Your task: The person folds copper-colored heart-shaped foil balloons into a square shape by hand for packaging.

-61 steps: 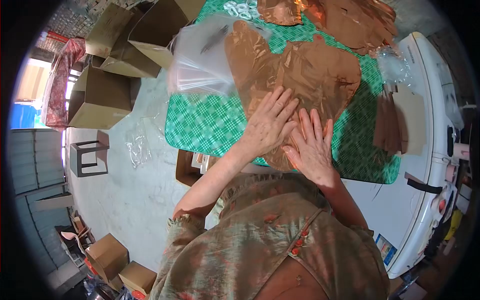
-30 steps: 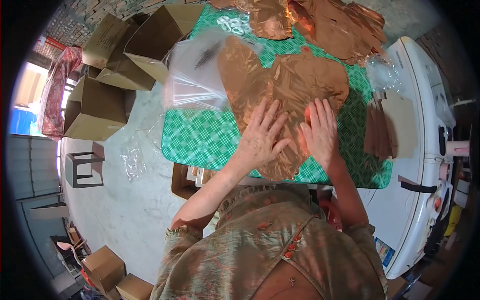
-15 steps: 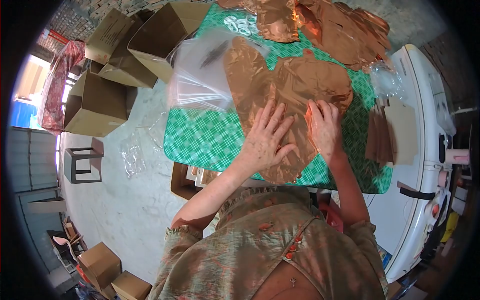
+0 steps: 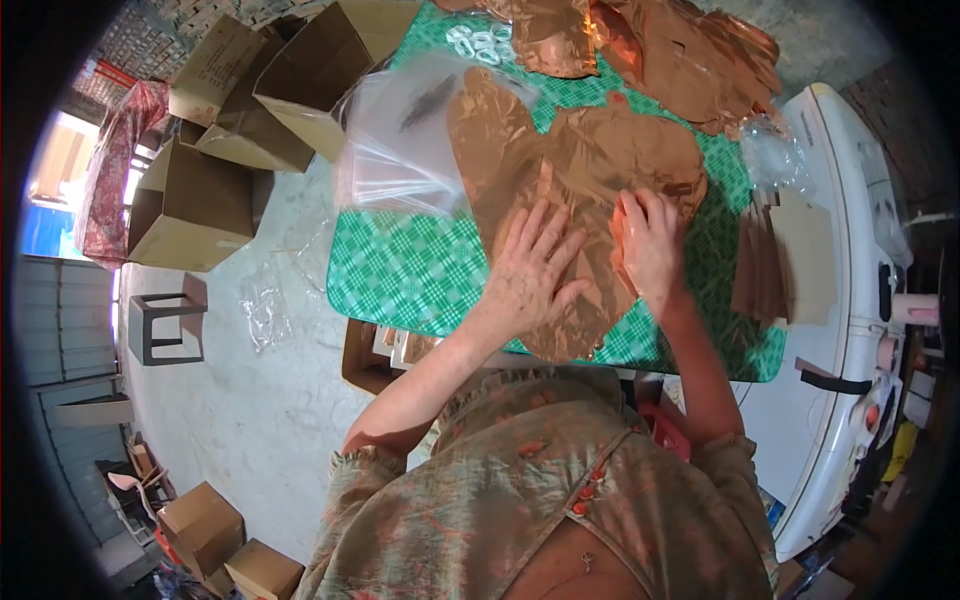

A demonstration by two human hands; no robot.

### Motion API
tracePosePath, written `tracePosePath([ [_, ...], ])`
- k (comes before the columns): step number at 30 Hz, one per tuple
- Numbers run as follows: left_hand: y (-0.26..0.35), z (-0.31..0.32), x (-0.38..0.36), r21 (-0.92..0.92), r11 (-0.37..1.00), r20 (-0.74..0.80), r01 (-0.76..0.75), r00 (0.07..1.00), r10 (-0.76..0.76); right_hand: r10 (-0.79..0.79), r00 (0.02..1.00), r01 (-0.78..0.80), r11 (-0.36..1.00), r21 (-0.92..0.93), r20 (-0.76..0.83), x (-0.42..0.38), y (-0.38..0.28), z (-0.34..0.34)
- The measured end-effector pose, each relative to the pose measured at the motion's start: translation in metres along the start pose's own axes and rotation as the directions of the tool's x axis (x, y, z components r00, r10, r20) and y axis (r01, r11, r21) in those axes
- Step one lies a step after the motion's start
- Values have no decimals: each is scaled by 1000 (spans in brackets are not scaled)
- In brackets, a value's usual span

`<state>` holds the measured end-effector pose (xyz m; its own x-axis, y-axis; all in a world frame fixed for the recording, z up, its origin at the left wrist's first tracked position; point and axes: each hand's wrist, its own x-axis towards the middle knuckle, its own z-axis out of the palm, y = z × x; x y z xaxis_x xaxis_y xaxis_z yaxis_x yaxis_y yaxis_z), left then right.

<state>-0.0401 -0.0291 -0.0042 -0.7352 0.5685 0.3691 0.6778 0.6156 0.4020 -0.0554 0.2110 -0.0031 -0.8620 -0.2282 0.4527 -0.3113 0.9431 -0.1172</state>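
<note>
Under you is a pale grey concrete floor (image 4: pixel 230 420), with open brown cardboard boxes (image 4: pixel 205 205) over to the left. In front of you is a table with a shiny green-and-white checked cover (image 4: pixel 400 265). A flat, wrinkly, copper-coloured foil shape with round ends (image 4: pixel 625 150) lies on it, right in front of your body. Its bottom end comes down close to the table's near edge, maybe so both your hands can get to it easily.

Your left hand (image 4: pixel 530 265) is flat, with its fingers spread wide. It presses on the lower left part of the foil and has not closed around anything. It is probably there to stop the thin foil from sliding. Your right hand (image 4: pixel 650 250) is at the foil's right side, with its fingers bent in. They seem to pinch the edge, where a bright orange bit sticks up. The fingertips are partly hidden, so I cannot tell how tight that pinch is.

The foil runs between your two hands, and most of it spreads out past your fingers. Its upper left part lies over the side of a pile of clear, flat plastic bags (image 4: pixel 390 160). More crumpled copper-coloured foil pieces (image 4: pixel 690 60) lie at the far side of the table, near some small white rings (image 4: pixel 478 44). Those sit away from your hands, perhaps to leave you room to work.
</note>
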Motion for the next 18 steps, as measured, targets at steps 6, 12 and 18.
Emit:
tracePosePath([
  [6, 0, -1, 3, 23, 1000, -8, -2, 1000, 2, -181, 975, 167, 980, 112, 133, 37, -19, -3],
  [12, 1, 2, 2, 53, 999, -12, 10, 1000, -9, -239, 932, 266, 962, -66, 271, 67, 38, 57],
  [18, 3, 0, 3, 39, 999, -16, 10, 1000, -10, -119, 985, 147, 958, -244, 128, 109, 105, 76],
])
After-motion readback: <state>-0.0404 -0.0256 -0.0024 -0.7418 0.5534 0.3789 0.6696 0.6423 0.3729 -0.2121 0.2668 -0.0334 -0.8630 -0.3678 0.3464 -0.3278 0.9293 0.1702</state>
